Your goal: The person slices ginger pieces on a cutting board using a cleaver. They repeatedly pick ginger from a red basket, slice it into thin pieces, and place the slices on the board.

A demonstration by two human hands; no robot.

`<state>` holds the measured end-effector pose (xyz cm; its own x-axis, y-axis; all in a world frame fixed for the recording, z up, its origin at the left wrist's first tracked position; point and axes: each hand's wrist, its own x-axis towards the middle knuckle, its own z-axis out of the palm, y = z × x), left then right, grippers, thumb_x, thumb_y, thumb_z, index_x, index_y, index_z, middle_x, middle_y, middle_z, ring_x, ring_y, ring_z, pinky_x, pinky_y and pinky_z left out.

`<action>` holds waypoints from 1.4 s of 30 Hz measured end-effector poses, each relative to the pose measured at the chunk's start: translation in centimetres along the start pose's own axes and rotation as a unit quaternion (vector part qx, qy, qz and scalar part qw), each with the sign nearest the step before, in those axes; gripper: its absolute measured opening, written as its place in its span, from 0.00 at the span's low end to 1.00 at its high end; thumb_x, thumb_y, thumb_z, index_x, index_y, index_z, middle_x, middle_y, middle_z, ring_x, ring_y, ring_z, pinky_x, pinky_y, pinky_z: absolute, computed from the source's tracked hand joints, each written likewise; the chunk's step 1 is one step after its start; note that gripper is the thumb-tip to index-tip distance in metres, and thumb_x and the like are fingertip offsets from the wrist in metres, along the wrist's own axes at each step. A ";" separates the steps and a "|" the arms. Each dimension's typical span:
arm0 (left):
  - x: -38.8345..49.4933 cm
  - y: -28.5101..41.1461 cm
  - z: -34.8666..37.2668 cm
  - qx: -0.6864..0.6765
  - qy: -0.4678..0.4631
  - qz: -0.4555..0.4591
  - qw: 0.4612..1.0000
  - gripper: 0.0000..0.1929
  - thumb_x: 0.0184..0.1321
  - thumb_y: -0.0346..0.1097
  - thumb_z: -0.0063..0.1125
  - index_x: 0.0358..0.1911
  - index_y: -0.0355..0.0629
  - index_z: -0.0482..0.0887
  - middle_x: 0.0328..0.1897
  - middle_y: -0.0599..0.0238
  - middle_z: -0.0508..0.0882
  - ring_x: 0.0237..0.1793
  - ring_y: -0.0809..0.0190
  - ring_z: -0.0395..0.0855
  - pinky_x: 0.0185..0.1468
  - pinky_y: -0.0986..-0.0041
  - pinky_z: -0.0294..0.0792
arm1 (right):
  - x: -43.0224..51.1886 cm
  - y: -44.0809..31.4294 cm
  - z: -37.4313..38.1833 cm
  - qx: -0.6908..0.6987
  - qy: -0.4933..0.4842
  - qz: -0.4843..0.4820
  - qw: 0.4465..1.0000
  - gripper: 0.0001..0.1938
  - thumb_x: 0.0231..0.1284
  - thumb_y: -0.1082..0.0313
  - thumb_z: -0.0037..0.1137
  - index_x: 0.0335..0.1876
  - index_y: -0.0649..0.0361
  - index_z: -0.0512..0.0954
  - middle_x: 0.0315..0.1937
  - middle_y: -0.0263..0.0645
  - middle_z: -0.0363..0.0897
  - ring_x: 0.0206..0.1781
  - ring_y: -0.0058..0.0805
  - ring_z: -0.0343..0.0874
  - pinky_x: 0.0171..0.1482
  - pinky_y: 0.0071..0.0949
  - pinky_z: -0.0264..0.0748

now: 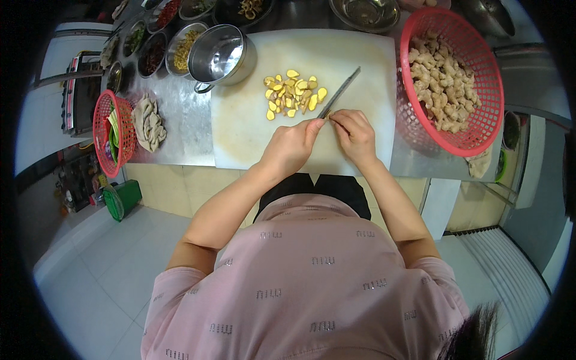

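My left hand (290, 146) is closed around the lower end of a knife (342, 90), whose blade, seen nearly edge-on, slants up to the right over a white cutting board (252, 144). The fingertips of my right hand (355, 135) pinch a small brownish piece against the knife beside my left thumb; it looks like ginger, mostly hidden by the fingers. Left of the blade, cut yellow ginger pieces (292, 92) lie in a loose pile on the board. To the right stands a red plastic basket (488, 99) holding many unpeeled ginger roots (443, 85).
A steel pot (220, 54) stands over the board's upper left corner. Several bowls of chopped ingredients (184, 47) line the steel counter (184, 117) behind it. At left are a crumpled cloth (148, 123) and a smaller red basket (126, 130) of vegetables. A metal bowl (366, 13) sits beyond the board.
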<state>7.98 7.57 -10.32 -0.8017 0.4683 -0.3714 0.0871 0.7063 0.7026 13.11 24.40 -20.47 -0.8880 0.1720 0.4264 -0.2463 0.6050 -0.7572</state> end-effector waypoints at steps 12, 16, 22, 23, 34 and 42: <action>-3.4 0.5 -1.7 0.054 -0.002 0.078 0.996 0.19 0.76 0.45 0.45 0.33 0.37 0.80 0.20 0.43 0.78 0.24 0.36 0.77 0.28 0.53 0.69 | -0.1 0.5 0.1 -0.016 -0.006 -0.001 1.000 0.08 0.49 0.78 0.68 0.36 0.64 0.83 0.37 0.42 0.84 0.40 0.41 0.82 0.43 0.34 0.79; -1.2 0.1 -0.3 0.052 0.010 0.077 0.996 0.22 0.76 0.49 0.45 0.39 0.36 0.85 0.20 0.41 0.78 0.21 0.39 0.77 0.28 0.57 0.71 | -0.2 0.4 -0.3 -0.028 -0.011 -0.010 0.999 0.07 0.49 0.78 0.68 0.35 0.64 0.83 0.38 0.41 0.85 0.40 0.40 0.82 0.42 0.33 0.79; 0.3 0.1 -0.3 -0.008 -0.026 -0.029 0.999 0.24 0.75 0.52 0.44 0.43 0.37 0.86 0.19 0.44 0.80 0.20 0.42 0.81 0.29 0.58 0.74 | -0.5 0.2 -0.5 -0.040 -0.006 0.001 0.999 0.08 0.49 0.79 0.67 0.36 0.61 0.84 0.36 0.39 0.84 0.38 0.37 0.82 0.40 0.32 0.79; 0.0 0.2 -0.6 0.017 -0.009 0.001 1.000 0.24 0.75 0.52 0.44 0.43 0.36 0.86 0.18 0.46 0.80 0.19 0.43 0.80 0.28 0.59 0.73 | -0.5 0.2 -0.5 -0.042 -0.005 0.006 0.999 0.08 0.48 0.79 0.66 0.36 0.60 0.84 0.35 0.38 0.84 0.38 0.36 0.82 0.40 0.32 0.79; -3.9 1.2 -2.0 0.078 -0.033 0.050 0.995 0.18 0.76 0.44 0.46 0.34 0.37 0.80 0.20 0.41 0.77 0.23 0.35 0.77 0.26 0.51 0.69 | -0.6 0.6 -0.3 -0.048 0.012 -0.004 0.999 0.07 0.49 0.77 0.68 0.35 0.61 0.83 0.35 0.38 0.84 0.37 0.37 0.82 0.39 0.32 0.79; -0.4 0.2 0.5 0.040 0.024 0.097 0.994 0.18 0.75 0.44 0.48 0.40 0.35 0.84 0.19 0.42 0.77 0.21 0.37 0.76 0.26 0.55 0.69 | -0.7 0.8 -0.4 -0.040 0.009 -0.019 0.999 0.09 0.48 0.78 0.67 0.37 0.59 0.83 0.35 0.36 0.83 0.38 0.36 0.82 0.39 0.31 0.79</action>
<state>8.61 7.79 -10.27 -0.7921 0.5754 -0.2038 0.2871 0.6458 0.7074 13.65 25.04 -21.16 -0.8715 0.1620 0.4629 -0.2468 0.6708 -0.6994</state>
